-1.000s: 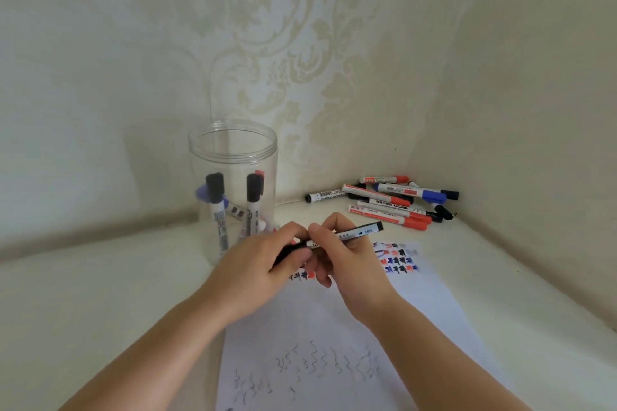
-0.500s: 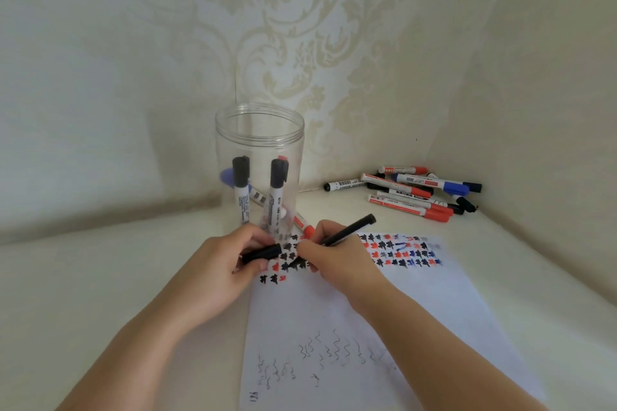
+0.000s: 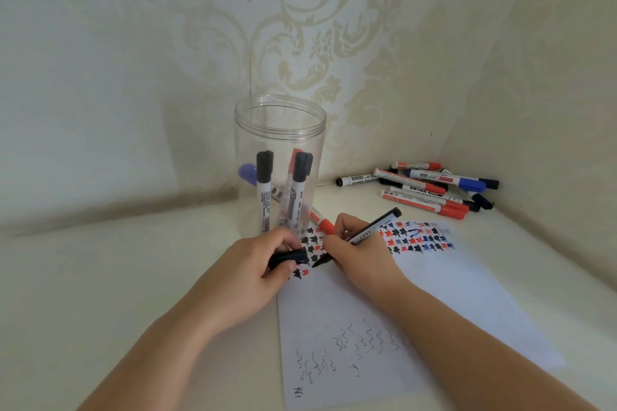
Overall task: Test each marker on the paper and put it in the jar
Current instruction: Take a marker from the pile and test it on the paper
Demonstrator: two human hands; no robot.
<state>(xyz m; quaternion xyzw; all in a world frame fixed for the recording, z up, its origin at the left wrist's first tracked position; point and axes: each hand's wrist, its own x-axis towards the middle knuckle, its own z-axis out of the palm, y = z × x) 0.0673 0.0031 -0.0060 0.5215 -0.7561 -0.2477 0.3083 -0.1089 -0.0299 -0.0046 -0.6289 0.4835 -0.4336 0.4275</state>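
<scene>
My right hand (image 3: 362, 252) grips an uncapped black marker (image 3: 374, 227) like a pen, its tip down on the white paper (image 3: 417, 317) among rows of black, red and blue marks. My left hand (image 3: 247, 274) holds the marker's black cap (image 3: 288, 257) at the paper's left edge. Just behind the hands stands a clear plastic jar (image 3: 280, 120) with several markers upright inside. A red-capped marker (image 3: 322, 222) lies at the jar's foot.
A pile of several red, blue and black markers (image 3: 424, 188) lies in the back right corner against the walls. Squiggly test lines cover the paper's near part. The cream surface meets patterned walls behind and on the right.
The cap has come off the black marker and stays in my left hand. My right hand has turned the marker tip-down onto the paper. The view shifted, so the jar sits more central.
</scene>
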